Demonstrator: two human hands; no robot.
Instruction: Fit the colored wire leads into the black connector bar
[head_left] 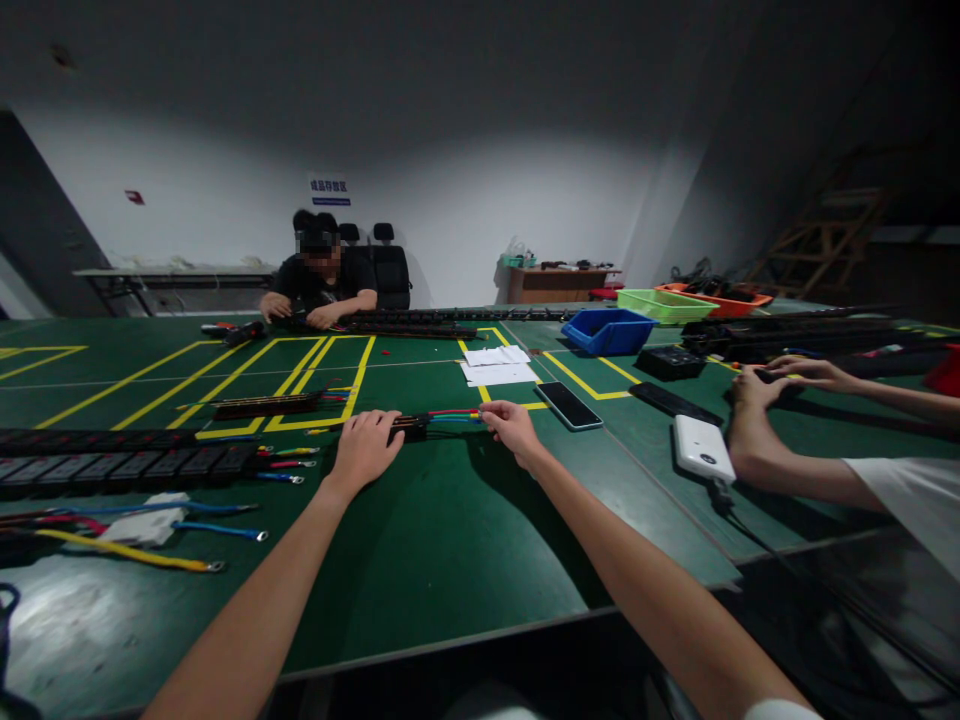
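Observation:
My left hand [366,450] rests closed over the end of a black socket strip [409,427] lying on the green table [435,540]. Red, blue and green wires [450,415] run out of that strip toward the right. My right hand [512,425] pinches the far ends of those wires. Both arms reach forward over the table's middle.
More black strips [120,462] and loose coloured wires [150,540] lie at left. A phone [568,405], white papers [496,366], a white device [703,448] and a blue bin [607,330] sit to the right. A co-worker's hands [772,380] work at right; another person [322,280] sits across.

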